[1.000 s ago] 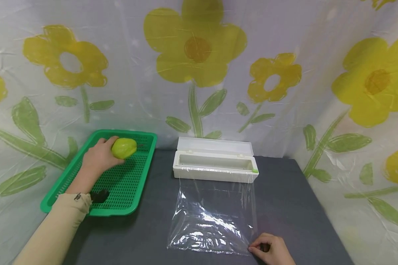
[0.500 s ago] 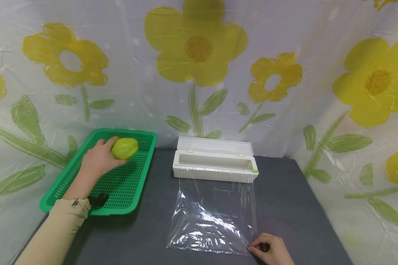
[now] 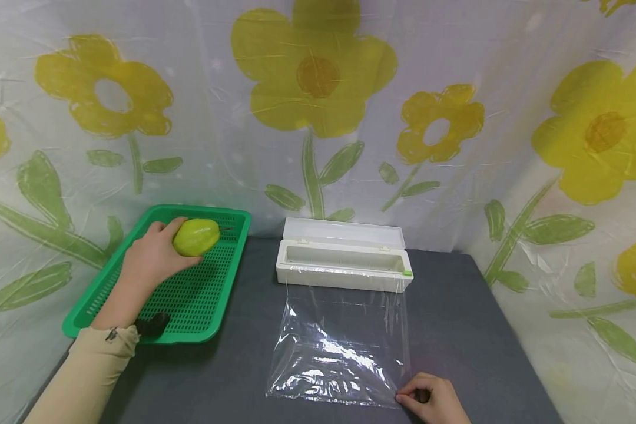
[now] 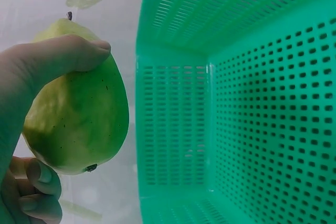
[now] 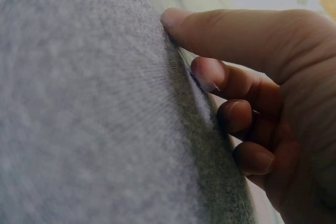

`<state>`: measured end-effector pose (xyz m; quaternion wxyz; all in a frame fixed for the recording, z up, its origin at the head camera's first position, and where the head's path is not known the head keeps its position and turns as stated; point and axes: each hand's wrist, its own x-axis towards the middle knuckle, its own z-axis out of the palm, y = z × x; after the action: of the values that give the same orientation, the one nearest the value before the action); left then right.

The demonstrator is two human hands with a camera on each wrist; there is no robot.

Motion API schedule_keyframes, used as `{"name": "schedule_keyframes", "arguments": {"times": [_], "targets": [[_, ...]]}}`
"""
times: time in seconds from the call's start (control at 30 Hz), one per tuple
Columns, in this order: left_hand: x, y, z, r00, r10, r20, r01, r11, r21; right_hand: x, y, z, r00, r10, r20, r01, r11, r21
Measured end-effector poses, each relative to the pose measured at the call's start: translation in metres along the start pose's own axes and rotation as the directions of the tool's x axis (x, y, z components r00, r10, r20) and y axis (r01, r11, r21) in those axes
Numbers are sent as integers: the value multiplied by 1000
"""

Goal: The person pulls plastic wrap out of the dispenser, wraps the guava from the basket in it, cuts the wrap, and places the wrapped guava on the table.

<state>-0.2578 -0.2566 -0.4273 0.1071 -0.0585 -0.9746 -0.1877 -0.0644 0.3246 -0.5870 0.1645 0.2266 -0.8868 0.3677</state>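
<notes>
My left hand (image 3: 155, 253) grips a green-yellow pear (image 3: 196, 238) above the green plastic basket (image 3: 238, 259). In the left wrist view, the thumb lies across the pear (image 4: 84, 114), whose stem points up; fingers curl below it. At the front right, thumb and forefinger of my right hand (image 3: 431, 397) pinch the near right corner of a clear sheet of cling film (image 3: 339, 347). That sheet stretches back over the tabletop to a white cling film dispenser (image 3: 344, 280), its lid raised. In the right wrist view, the right hand (image 5: 257, 82) is close against the grey cloth.
Dark grey cloth (image 3: 477, 330) covers the table. Behind and on both sides hangs a flower-print plastic curtain (image 3: 212, 118). A green tab (image 3: 407, 273) sits at the dispenser's right end. Beside my left wrist is a dark object (image 3: 153, 325), partly hidden.
My left hand and the pear have shifted very slightly left, and the forearm has drawn a little toward me. The right hand, cling film and dispenser stay as they were.
</notes>
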Motion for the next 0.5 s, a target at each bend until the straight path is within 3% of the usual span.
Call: {"name": "schedule_keyframes", "arguments": {"times": [0.33,0.5], "targets": [[-5,10,-3,999,1,-32,-1,1000,-9,-1,2,-1,999,28,33,-29,999,19],[-5,12,-2,999,-16,-30,15,1000,-21,-1,4,-1,1000,4,23,-4,1000,8]]}}
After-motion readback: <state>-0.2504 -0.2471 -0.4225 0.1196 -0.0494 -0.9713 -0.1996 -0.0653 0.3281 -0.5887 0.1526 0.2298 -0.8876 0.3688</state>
